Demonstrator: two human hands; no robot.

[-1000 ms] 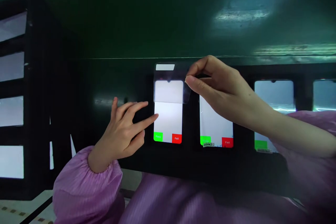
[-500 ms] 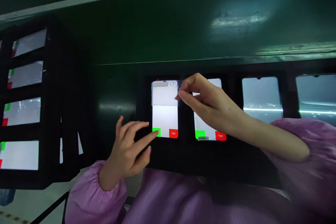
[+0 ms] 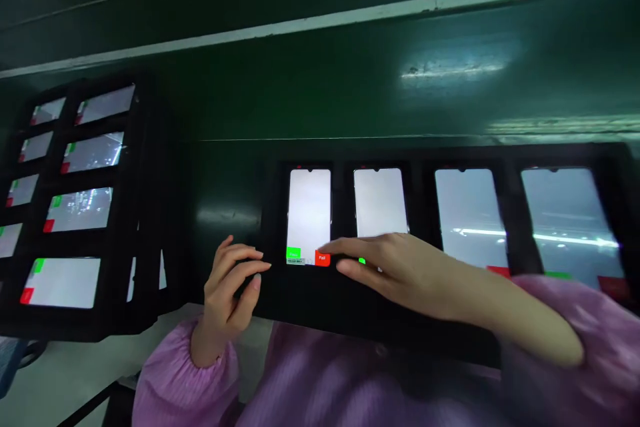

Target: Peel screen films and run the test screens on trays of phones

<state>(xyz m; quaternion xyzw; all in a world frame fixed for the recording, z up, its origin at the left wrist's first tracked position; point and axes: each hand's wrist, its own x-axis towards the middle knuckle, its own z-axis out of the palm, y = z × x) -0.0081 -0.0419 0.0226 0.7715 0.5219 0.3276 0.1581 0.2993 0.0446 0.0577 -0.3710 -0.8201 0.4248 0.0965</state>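
Observation:
A lit phone [image 3: 309, 210] with a white screen sits in the black tray [image 3: 345, 290] in front of me. Green and red buttons show at its lower corners, the red one reading "Fail". A small barcode label [image 3: 295, 261] lies across its bottom edge; any clear film around it is hard to make out. My right hand [image 3: 400, 267] is open, its index fingertip at the red button and its thumb lower and apart. It partly covers a second lit phone [image 3: 381, 203]. Left of the tray's first phone, my left hand [image 3: 233, 287] hovers open with loosely bent fingers, holding nothing.
Two dimmer phones, a third [image 3: 470, 207] and a fourth [image 3: 565, 213], sit farther right in the tray. On the left stands a stack of black trays [image 3: 120, 233] holding several lit phones. The green bench top [image 3: 300, 93] stretches behind, with a pale strip beyond.
My right hand has let go of the clear film it pinched over the first phone's top and moved down to the red button. My left hand has drawn back from the green button.

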